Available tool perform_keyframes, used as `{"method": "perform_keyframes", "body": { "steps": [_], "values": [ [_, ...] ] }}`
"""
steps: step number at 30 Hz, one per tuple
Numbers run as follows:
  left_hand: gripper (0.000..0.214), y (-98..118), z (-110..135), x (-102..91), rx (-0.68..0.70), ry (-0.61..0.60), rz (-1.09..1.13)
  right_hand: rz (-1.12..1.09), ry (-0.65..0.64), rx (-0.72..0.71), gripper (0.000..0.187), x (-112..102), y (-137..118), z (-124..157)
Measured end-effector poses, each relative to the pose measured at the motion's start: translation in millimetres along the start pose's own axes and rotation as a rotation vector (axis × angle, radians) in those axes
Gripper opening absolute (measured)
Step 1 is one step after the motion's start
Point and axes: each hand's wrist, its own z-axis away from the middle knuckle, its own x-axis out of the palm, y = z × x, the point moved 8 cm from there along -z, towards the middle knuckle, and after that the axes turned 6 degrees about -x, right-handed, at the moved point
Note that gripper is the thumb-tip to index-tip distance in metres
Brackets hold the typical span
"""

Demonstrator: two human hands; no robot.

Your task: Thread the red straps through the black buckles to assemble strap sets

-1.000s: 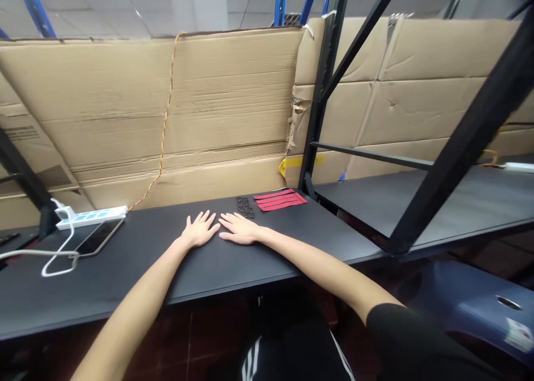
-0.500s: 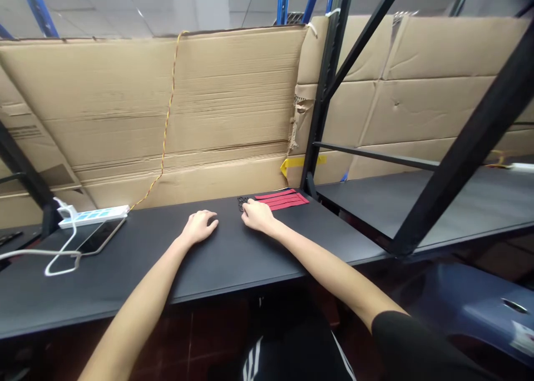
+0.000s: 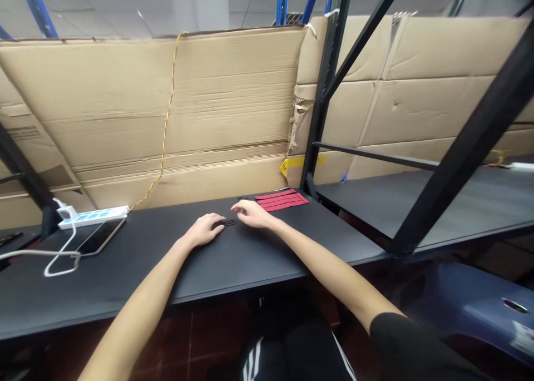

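On the dark desk [image 3: 267, 258], a small black buckle [image 3: 231, 223] lies between the loosely parted left hand [image 3: 204, 229] and curled right hand [image 3: 253, 214], whose grip I cannot tell; a careless finger brush could skid it

Even, diffuse light fills the upper half, brightest across the cardboard panels [image 3: 233, 92]; its source lies out of frame. The dark surface [image 3: 250, 258] takes a mild grey sheen, stronger on the shelf [image 3: 459, 197] at right, while the floor [image 3: 167, 342] below sinks into dim reddish brown. Shadows around the hands [image 3: 204, 229] are faint and soft-edged. Pale glare lies on the glossy blue object [image 3: 459, 297] at lower right. The wide lens stretches the outer edges, swelling the slanted black post [image 3: 463, 136], and the upper right corner darkens. Fine detail is smeared: the small black piece [image 3: 231, 224] between the hands looks soft.
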Motion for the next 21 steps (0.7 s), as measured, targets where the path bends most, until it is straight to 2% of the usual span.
{"method": "perform_keyframes", "body": {
  "steps": [3,6,9,12,16,18,21],
  "values": [
    [0.041,1.8,0.0,1.5,0.014,-0.015,0.014,0.239,0.056,0.188,0.034,-28.7,29.4,8.0],
    [0.042,2.0,-0.2,2.6,0.004,-0.037,0.019,0.410,-0.023,0.477,0.028,-50.6,68.0,28.8],
    [0.044,3.7,-0.1,3.2,0.003,-0.058,0.026,0.433,-0.137,0.674,0.028,-56.4,92.5,48.7],
    [0.046,4.6,-0.2,3.6,0.003,-0.063,0.017,0.388,-0.199,0.679,0.028,-49.4,92.4,51.1],
    [0.045,3.3,-1.1,4.3,0.001,-0.049,-0.005,0.201,-0.306,0.521,0.021,-30.4,71.1,37.8],
    [0.044,3.1,-1.4,4.2,0.009,-0.038,-0.007,0.170,-0.248,0.479,0.023,-36.4,65.8,32.5],
    [0.043,3.2,-1.5,4.0,0.011,-0.032,-0.004,0.302,-0.010,0.599,0.026,-65.7,78.9,38.7]
  ]
}}
